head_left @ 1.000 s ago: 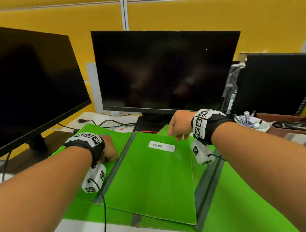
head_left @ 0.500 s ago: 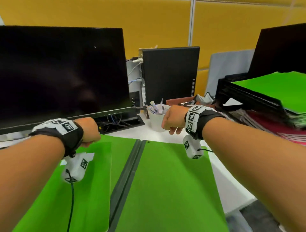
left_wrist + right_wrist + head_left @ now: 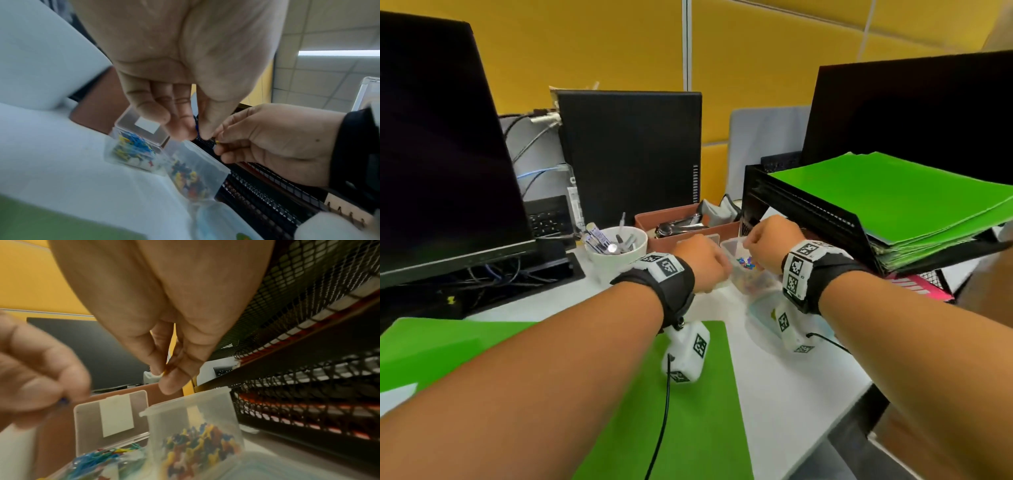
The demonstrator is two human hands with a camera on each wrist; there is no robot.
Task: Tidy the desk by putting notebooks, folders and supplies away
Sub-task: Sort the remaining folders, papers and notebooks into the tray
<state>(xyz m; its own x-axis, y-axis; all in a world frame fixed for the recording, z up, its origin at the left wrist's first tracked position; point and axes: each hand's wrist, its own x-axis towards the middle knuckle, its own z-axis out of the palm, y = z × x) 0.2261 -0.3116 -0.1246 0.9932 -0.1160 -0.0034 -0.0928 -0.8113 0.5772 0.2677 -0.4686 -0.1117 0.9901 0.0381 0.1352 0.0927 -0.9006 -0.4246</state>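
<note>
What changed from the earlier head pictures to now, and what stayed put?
Both hands left the green folders and moved right: the left hand now pinches a small blue item and the right hand a small yellow one, above the clear pin tub. The folders on the desk stayed flat.

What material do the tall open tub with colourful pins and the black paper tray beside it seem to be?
Tall tub: probably frosted, translucent plastic, since the pins show blurred through its wall. Black paper tray: likely metal wire mesh with a dark coating, judging by its diamond-shaped openings.
</note>
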